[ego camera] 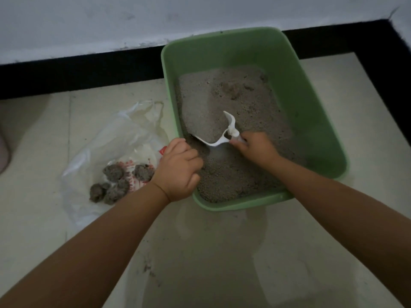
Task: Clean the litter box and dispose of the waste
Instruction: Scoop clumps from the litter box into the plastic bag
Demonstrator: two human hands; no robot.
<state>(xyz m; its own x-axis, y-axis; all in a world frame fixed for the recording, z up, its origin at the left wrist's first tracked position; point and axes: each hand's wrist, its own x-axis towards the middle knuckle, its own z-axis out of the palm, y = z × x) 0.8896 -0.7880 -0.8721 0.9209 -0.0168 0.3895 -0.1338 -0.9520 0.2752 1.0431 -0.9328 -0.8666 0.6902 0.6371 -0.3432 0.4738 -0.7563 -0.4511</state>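
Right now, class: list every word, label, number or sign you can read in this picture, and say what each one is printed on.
Nothing can be read.
Plastic bag: red print near the clumps and at the left hand, too blurred and crumpled to read.
Litter box: no text visible.
Scoop, held by the right hand: no text visible.
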